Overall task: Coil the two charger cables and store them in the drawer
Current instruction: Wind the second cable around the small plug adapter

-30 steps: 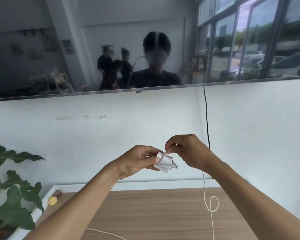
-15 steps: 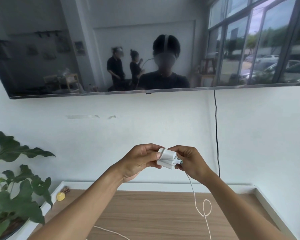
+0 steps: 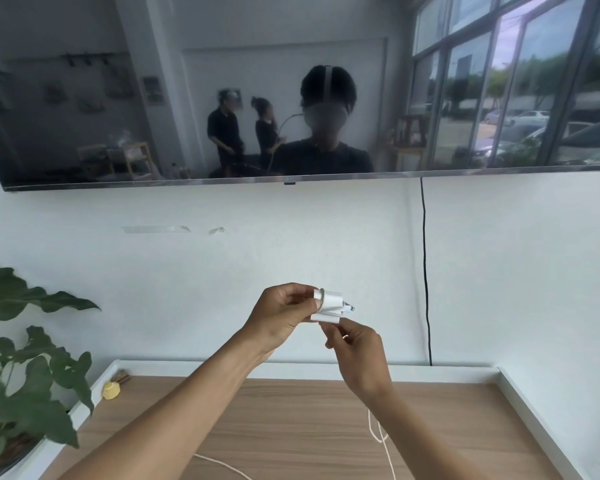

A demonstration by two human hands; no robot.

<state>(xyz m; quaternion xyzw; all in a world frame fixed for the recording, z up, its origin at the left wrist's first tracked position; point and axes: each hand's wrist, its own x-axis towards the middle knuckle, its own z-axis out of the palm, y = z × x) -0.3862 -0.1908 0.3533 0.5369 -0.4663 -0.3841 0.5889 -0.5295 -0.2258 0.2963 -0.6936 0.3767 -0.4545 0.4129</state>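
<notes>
Charger block (image 3: 329, 304) was gripped in the left hand (image 3: 279, 322), fingers and thumb curled round its near end, held up in the air. It may have been two blocks stacked; this could not be told. One turn of white cable (image 3: 381, 441) was seen wrapped round the block, right beside the left thumb. The right hand (image 3: 357, 355) was pinched closed just under the block, judged to be on the cable; the strand inside the pinch was hidden.

Below the right wrist the cable was seen hanging in a slack loop down to the wooden top (image 3: 291, 403). A second strand (image 3: 222, 465) was laid on the top under the left forearm; which cable it belonged to could not be told. Drawer was not in view.

Step judged as winding, early, with much slack left. To be done well:
- the block should be held steady;
- each turn should be laid snug beside the last, not crossed;
- light tension should be fed from the right pinch;
- the hanging loop should be let untwist first.

Further out, a plant (image 3: 32, 375) was seen to the left and a black cord (image 3: 425, 271) on the wall to the right.
</notes>
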